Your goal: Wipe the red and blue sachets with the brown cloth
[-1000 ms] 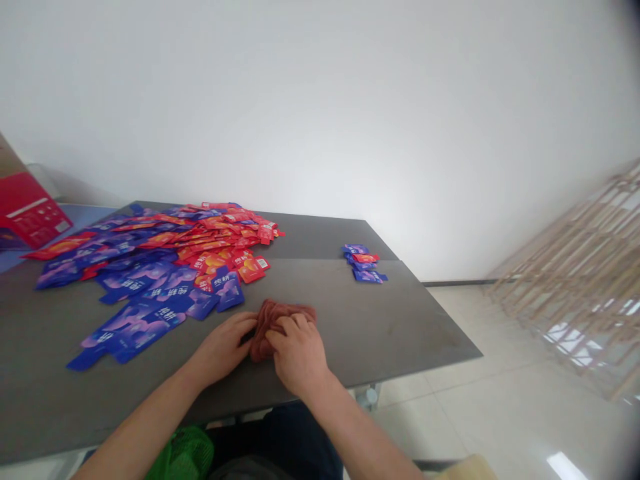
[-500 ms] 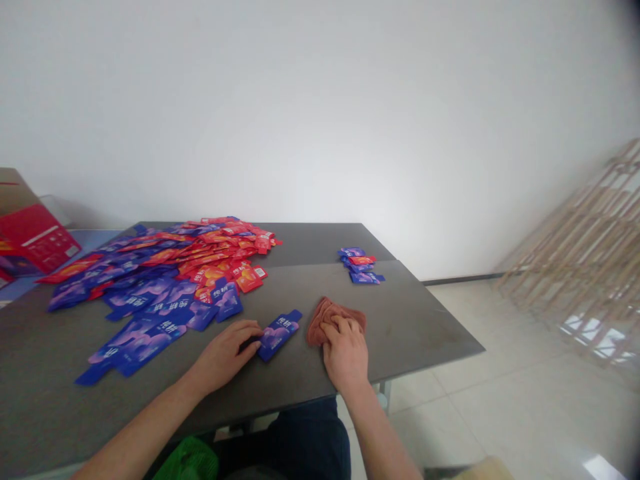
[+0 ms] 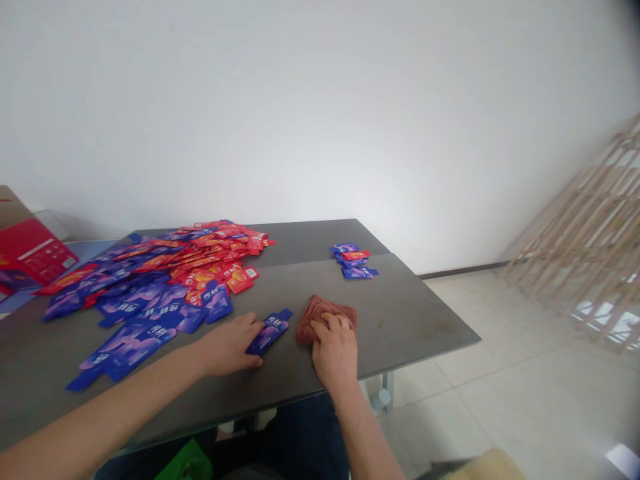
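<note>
My right hand (image 3: 334,348) is closed over a crumpled reddish-brown cloth (image 3: 324,311) that rests on the dark grey table (image 3: 420,320). Just left of it, my left hand (image 3: 227,347) grips the near end of a single blue packet (image 3: 271,329) lying flat on the table. The packet points away from me toward the cloth. A large heap of blue and red packets (image 3: 165,273) spreads across the table's left half, close to my left hand.
A small stack of blue and red packets (image 3: 353,261) sits at the table's far right. A red cardboard box (image 3: 27,250) stands at the far left. Wooden lattice frames (image 3: 590,220) lean at the right over a tiled floor. Something green (image 3: 185,463) lies under the table.
My right hand slid the cloth to the right, off the blue packet it covered. My left hand stayed on the packet's near end. The camera view shifted slightly.
</note>
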Demonstrator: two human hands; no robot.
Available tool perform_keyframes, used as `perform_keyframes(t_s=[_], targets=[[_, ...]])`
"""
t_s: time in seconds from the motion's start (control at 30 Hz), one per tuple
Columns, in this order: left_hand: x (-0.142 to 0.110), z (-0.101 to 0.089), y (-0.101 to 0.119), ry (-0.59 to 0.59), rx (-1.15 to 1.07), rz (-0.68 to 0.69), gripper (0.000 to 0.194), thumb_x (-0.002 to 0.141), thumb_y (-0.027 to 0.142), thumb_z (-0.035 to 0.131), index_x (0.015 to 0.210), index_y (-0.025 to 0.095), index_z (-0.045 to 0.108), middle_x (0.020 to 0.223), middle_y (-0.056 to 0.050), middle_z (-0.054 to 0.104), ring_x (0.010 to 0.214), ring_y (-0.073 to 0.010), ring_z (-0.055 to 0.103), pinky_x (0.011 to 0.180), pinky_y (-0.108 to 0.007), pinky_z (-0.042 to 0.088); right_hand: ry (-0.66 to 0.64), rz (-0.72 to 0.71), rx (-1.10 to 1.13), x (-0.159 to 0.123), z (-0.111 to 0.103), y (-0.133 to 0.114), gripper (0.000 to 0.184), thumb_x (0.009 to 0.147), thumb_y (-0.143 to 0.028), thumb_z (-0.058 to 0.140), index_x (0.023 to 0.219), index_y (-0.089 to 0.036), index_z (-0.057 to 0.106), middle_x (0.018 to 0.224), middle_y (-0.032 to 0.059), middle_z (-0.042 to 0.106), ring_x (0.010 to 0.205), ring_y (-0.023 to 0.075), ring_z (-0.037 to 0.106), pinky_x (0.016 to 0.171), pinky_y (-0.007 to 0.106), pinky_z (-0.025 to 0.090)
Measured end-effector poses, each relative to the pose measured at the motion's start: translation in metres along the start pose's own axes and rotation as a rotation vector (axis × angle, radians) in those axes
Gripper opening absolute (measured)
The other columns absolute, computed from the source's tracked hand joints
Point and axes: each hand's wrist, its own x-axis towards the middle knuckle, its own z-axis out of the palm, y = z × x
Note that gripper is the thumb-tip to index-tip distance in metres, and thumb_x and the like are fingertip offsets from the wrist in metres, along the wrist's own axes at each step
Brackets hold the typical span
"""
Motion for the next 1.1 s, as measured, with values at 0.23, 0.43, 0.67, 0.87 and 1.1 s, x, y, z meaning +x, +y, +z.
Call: perform_keyframes(t_s=[0.23, 0.43, 0.67, 0.87, 1.1], targets=[[0.033, 0.007, 0.001, -0.006, 0.097, 0.044, 0.051, 0.067, 0.006, 0.056, 0.115, 0.016, 0.07, 0.112, -0.015, 0.066, 0.106, -0.0316, 0.069, 0.092, -0.041, 0.055, -0.002, -0.012, 0.018, -0.001, 0.0, 0.001, 0.029, 0.095, -0.018, 0.059, 0.116, -0.031, 0.075, 0.132, 0.0051, 0.065, 0.12, 0.0271, 0.047, 0.099, 0.041, 0.042], [0.07, -0.011, -0.017, 0.013, 0.089, 0.072, 0.046, 0.073, 0.013, 0.055, 0.115, 0.019, 0.073, 0.114, -0.012, 0.071, 0.107, -0.0295, 0.07, 0.093, -0.038, 0.054, 0.002, -0.003, 0.057, -0.002, -0.001, 0.0, 0.03, 0.095, -0.017, 0.059, 0.116, -0.031, 0.074, 0.133, 0.0033, 0.065, 0.121, 0.0276, 0.047, 0.098, 0.042, 0.042], [0.142, -0.034, -0.046, -0.017, 0.082, 0.098, 0.029, 0.078, 0.023, 0.056, 0.095, 0.024, 0.08, 0.096, -0.007, 0.08, 0.096, -0.0272, 0.073, 0.087, -0.034, 0.054, 0.022, 0.01, 0.07, -0.002, -0.002, -0.004, 0.029, 0.096, -0.018, 0.057, 0.114, -0.033, 0.074, 0.129, 0.004, 0.066, 0.116, 0.0266, 0.05, 0.096, 0.041, 0.043], [0.203, -0.068, -0.041, -0.165, 0.05, 0.151, 0.012, 0.077, 0.028, 0.068, 0.076, 0.021, 0.078, 0.069, 0.0, 0.073, 0.069, -0.0202, 0.07, 0.064, -0.026, 0.05, 0.045, 0.043, 0.13, -0.003, 0.002, -0.006, 0.029, 0.098, -0.019, 0.056, 0.115, -0.035, 0.074, 0.128, 0.0032, 0.067, 0.116, 0.0262, 0.052, 0.094, 0.042, 0.045], [0.304, -0.1, 0.009, -0.092, 0.008, 0.207, 0.032, 0.1, 0.038, 0.065, 0.122, 0.015, 0.067, 0.123, -0.008, 0.069, 0.104, -0.0248, 0.07, 0.089, -0.044, 0.06, 0.094, 0.058, 0.218, -0.006, 0.013, -0.004, 0.023, 0.096, -0.025, 0.065, 0.114, -0.036, 0.074, 0.128, 0.0023, 0.068, 0.118, 0.0277, 0.054, 0.095, 0.044, 0.046]])
